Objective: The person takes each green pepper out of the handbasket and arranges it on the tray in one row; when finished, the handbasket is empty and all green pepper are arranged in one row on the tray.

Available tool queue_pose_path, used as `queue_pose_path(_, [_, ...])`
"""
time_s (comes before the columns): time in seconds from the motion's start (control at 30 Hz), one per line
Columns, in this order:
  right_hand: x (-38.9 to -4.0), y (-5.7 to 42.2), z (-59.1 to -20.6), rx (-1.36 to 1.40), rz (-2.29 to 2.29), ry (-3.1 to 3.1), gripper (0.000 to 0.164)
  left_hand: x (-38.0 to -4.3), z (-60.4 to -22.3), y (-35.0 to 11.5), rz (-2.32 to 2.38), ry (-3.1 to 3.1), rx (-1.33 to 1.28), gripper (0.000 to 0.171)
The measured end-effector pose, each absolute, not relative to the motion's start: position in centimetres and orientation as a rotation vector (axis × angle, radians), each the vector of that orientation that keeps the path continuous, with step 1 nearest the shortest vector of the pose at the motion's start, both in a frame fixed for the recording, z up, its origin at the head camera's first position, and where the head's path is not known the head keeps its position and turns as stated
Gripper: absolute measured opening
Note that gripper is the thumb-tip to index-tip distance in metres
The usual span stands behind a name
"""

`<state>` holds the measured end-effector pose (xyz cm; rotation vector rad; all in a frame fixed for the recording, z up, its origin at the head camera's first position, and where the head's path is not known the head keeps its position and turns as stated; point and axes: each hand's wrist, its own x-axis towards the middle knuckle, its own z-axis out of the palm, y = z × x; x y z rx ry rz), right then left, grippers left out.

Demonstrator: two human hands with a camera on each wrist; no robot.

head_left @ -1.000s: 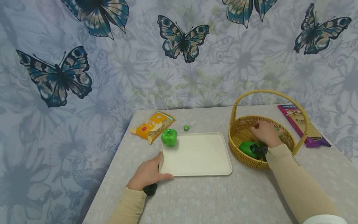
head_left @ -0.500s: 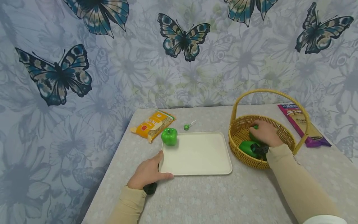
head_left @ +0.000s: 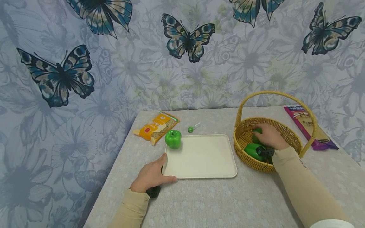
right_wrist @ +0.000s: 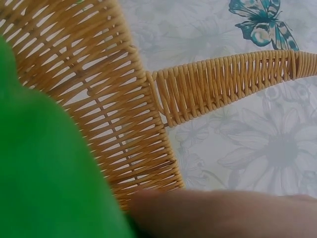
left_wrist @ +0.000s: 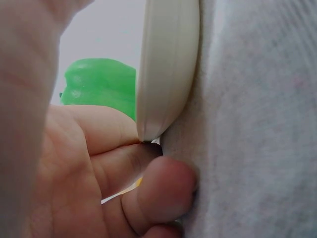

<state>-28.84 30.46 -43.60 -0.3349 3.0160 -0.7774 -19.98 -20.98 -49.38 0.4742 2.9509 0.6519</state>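
Note:
My left hand [head_left: 151, 175] rests against the near left corner of a cream tray [head_left: 203, 158], thumb along its front edge and fingers at its left side. In the left wrist view, fingertips touch the tray rim [left_wrist: 166, 74]. A green bell pepper [head_left: 173, 139] sits at the tray's far left corner. My right hand [head_left: 269, 136] is inside a wicker basket [head_left: 248, 164], its fingers round a dark green rounded thing [head_left: 257, 134], mostly hidden by the hand. Below the wrist lies a brighter green smooth thing [head_left: 252, 150]. A large blurred green surface [right_wrist: 44, 163] fills the right wrist view's left side.
A yellow bag of grain [head_left: 158, 126] lies behind the pepper on the left. Behind the tray is a green lollipop [head_left: 190, 129] with a white stick. A purple and tan packet [head_left: 309, 128] lies right of the basket, whose tall handle [head_left: 273, 92] arches above it.
My right hand has shifted within the basket, and a dark green thing now shows at its fingers' left side. Green that showed right of the hand is now out of sight. My left hand stays put.

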Motion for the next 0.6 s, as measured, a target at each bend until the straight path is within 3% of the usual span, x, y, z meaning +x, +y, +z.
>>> queue_pose_path(0.6, [-29.26,30.42,-44.11,-0.565,-0.744,3.029,0.06,-20.0,-49.33,-21.03,0.666,2.948,0.507,0.131])
